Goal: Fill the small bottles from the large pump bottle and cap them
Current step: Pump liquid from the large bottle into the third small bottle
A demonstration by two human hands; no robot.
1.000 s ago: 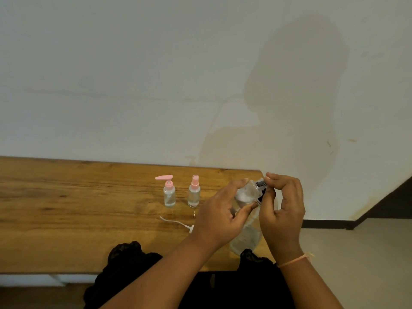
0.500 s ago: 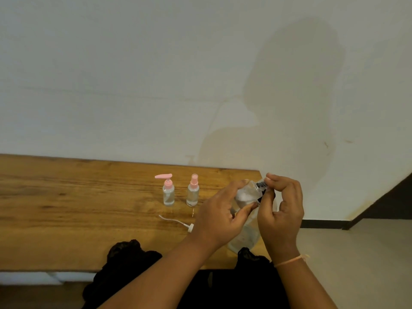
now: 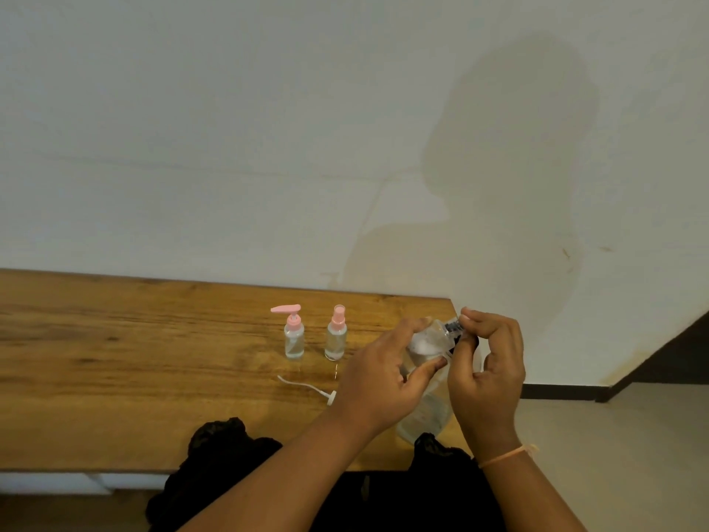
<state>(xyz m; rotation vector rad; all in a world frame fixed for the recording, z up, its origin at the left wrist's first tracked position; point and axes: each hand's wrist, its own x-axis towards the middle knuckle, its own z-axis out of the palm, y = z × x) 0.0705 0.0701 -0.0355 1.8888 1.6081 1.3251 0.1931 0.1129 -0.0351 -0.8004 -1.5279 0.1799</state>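
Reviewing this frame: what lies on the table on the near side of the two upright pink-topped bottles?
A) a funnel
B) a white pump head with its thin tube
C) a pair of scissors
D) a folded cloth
B: a white pump head with its thin tube lies flat on the wooden table, nearer the person than the pink pump-top bottle and the pink spray-top bottle.

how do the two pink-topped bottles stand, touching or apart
Apart. The head view shows a strip of bare table between the pump-top bottle and the spray-top bottle, both upright.
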